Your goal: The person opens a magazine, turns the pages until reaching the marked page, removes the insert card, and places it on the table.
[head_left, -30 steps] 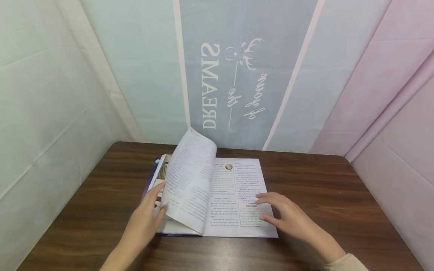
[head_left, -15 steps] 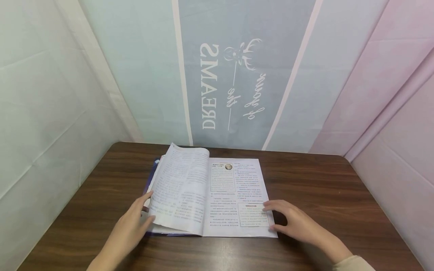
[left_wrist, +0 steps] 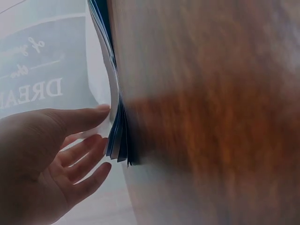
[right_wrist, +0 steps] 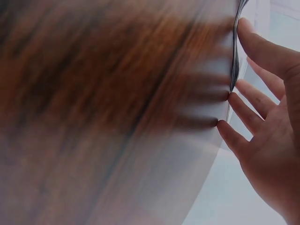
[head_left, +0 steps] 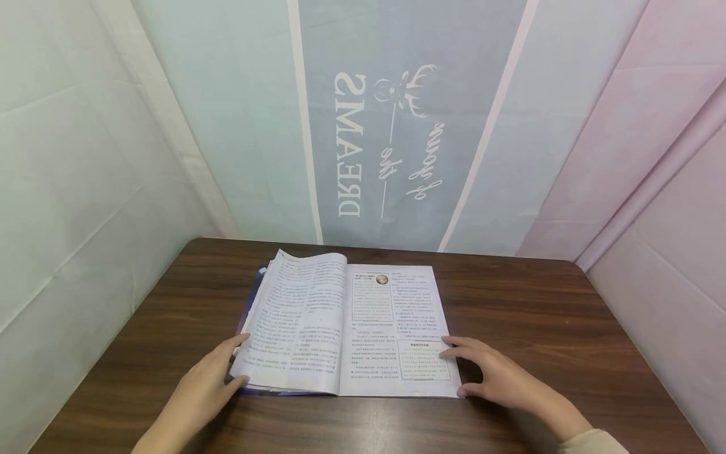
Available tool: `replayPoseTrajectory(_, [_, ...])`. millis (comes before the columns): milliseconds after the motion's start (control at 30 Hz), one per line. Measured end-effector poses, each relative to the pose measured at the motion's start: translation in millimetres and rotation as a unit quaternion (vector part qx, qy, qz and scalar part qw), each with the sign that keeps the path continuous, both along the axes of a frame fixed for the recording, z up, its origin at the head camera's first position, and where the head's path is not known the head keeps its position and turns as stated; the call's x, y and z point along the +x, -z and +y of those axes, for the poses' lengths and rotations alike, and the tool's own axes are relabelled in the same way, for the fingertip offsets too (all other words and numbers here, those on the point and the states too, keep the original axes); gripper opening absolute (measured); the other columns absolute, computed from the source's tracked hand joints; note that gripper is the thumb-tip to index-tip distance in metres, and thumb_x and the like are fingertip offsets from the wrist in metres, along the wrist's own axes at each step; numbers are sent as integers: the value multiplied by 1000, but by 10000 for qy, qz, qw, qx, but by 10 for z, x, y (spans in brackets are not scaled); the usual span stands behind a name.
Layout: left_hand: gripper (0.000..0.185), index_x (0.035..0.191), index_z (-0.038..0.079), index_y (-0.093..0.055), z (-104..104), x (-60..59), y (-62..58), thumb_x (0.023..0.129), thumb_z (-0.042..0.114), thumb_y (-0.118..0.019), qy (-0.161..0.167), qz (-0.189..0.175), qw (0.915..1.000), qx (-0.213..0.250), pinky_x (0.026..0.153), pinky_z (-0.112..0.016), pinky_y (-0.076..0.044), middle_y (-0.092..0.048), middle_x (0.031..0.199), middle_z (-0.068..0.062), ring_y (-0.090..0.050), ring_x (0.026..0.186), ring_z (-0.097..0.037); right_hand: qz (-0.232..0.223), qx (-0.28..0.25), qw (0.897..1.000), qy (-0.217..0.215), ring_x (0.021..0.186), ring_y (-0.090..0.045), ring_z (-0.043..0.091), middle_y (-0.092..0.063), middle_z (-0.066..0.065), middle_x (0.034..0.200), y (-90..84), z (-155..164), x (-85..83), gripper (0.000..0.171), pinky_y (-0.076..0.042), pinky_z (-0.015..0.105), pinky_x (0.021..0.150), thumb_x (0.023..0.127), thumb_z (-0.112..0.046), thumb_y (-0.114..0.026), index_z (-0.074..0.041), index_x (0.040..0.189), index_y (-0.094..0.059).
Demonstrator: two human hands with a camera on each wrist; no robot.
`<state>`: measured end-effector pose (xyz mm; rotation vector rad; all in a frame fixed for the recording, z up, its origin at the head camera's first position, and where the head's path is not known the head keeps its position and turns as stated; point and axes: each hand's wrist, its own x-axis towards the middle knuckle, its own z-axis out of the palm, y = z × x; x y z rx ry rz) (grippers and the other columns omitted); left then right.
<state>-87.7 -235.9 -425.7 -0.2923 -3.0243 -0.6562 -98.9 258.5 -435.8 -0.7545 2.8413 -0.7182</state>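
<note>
An open magazine [head_left: 346, 328] with printed text lies flat on the dark wooden table [head_left: 539, 315]. My left hand [head_left: 207, 378] rests with straight fingers at the lower left corner of the left page; the left wrist view shows its fingertips [left_wrist: 101, 140] against the stacked page edges [left_wrist: 117, 136]. My right hand [head_left: 493, 372] lies with spread fingers at the lower right corner of the right page, its fingertips [right_wrist: 236, 93] touching the page edge [right_wrist: 234, 61]. Neither hand grips anything.
Pastel fabric panels stand close behind and on both sides of the table, the rear one printed with mirrored "DREAMS" lettering [head_left: 348, 145]. Bare tabletop surrounds the magazine on the left, right and front.
The page that stood curled up on the left has fallen flat. My left hand slid out from under it to the lower left corner, and my right hand drew back toward the lower right corner.
</note>
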Motion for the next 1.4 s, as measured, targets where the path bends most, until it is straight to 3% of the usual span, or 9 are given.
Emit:
replayPoseTrajectory(333, [61,129,-1,-58,-87,-33,69,76,11,-86,251,115,9994,-216,89,-58,-51,-60,127,-22,-58,115,-43,-19,57,10000,55,132,-48,34,-51,5,146,12,-16,-13,56,-44,56,101,72,-19,-88,-19,124,-67])
replayPoseTrajectory(600, [59,126,-1,-61,-124,-51,95,75,13,-87,339,302,9985,-297,93,-62,-47,-54,134,-26,-53,120,-48,46,137,9998,102,131,-49,33,-52,5,145,-7,-47,-4,54,-44,55,101,72,-20,-88,-18,122,-68])
replayPoseTrajectory(800, [59,128,0,-60,-138,-64,83,76,15,-85,307,77,9991,-293,93,-60,-48,-60,128,-23,-55,117,-45,76,170,9997,167,130,-50,33,-54,4,143,-14,-64,-11,49,-44,56,101,76,-25,-86,-20,121,-68])
replayPoseTrajectory(1000, [57,127,1,-61,-145,-72,64,78,17,-84,363,-105,9989,-262,93,-60,-48,-61,127,-21,-55,118,-45,434,171,9988,141,127,-53,32,-58,5,137,-3,-85,-23,44,-45,55,101,78,-21,-85,-18,120,-69])
replayPoseTrajectory(1167, [55,126,1,-62,-143,-82,71,78,18,-84,391,-147,9988,-262,95,-61,-46,-61,128,-20,-55,119,-44,1005,27,9949,92,123,-56,31,-62,5,131,-9,-110,-37,42,-47,53,98,77,-20,-85,-17,116,-70])
replayPoseTrajectory(1400, [55,124,1,-63,-125,-79,76,77,17,-86,371,85,9986,-380,95,-61,-46,-60,128,-19,-55,118,-44,1469,-216,9889,112,120,-58,29,-64,3,126,-72,-165,-91,42,-49,51,96,74,-17,-87,-17,113,-70])
